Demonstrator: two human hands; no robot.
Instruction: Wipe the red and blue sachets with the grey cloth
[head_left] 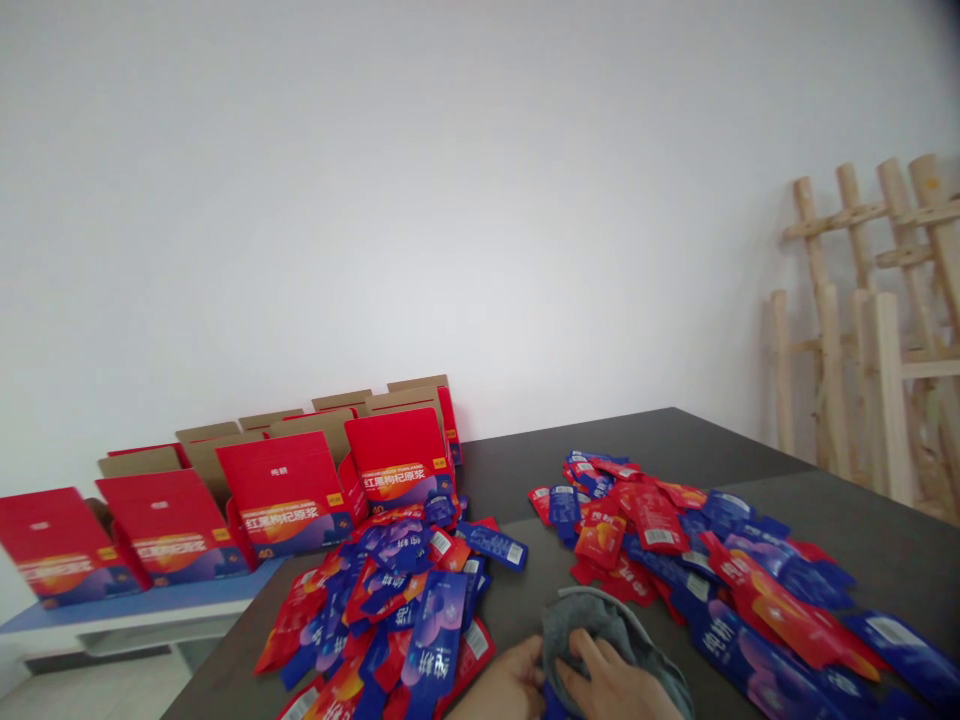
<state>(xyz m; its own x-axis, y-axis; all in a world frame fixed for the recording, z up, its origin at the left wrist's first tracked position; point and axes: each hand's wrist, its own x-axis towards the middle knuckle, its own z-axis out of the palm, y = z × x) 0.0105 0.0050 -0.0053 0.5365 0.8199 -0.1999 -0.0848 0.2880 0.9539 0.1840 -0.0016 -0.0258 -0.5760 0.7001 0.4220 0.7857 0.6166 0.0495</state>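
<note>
At the bottom middle, a bunched grey cloth (589,625) is under my right hand (611,685), whose bent fingers press into its folds and grip it. My left hand (506,685) touches the cloth's left edge with its fingers curled closed. Between the hands, the end of a blue pouch (553,705) shows from under the cloth, by my left fingertips, which seem to hold it. The rest of that pouch is hidden. A heap of red and blue pouches (435,630) lies just left of my hands. Another pouch heap (652,520) spreads to the right.
Several open red cartons (281,490) stand in rows at the left, some on a low blue-topped bench (247,590). The dark table (502,470) reaches back to a white wall (480,200). Wooden frames (885,330) lean at the far right.
</note>
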